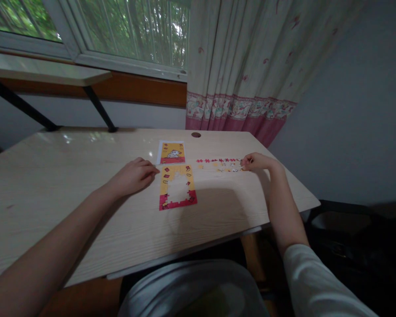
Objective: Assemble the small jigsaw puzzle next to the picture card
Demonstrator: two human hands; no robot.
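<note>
A partly assembled jigsaw puzzle lies on the table, its yellow and red border joined around a bare middle. My left hand rests at its upper left corner, fingers curled together, fingertips by the puzzle's edge. To the right, loose puzzle pieces are laid out in rows, red ones at the back, yellow and white ones nearer me. At the right end of these rows, my right hand pinches a puzzle piece, mostly hidden by the fingers. Directly behind the puzzle lies a reference picture with a white animal on yellow and red.
The light wooden table has a round cable hole near its back edge. A raised shelf on black supports stands at the back left. Behind are a window and a patterned curtain. Dark chair-like shapes are at the right.
</note>
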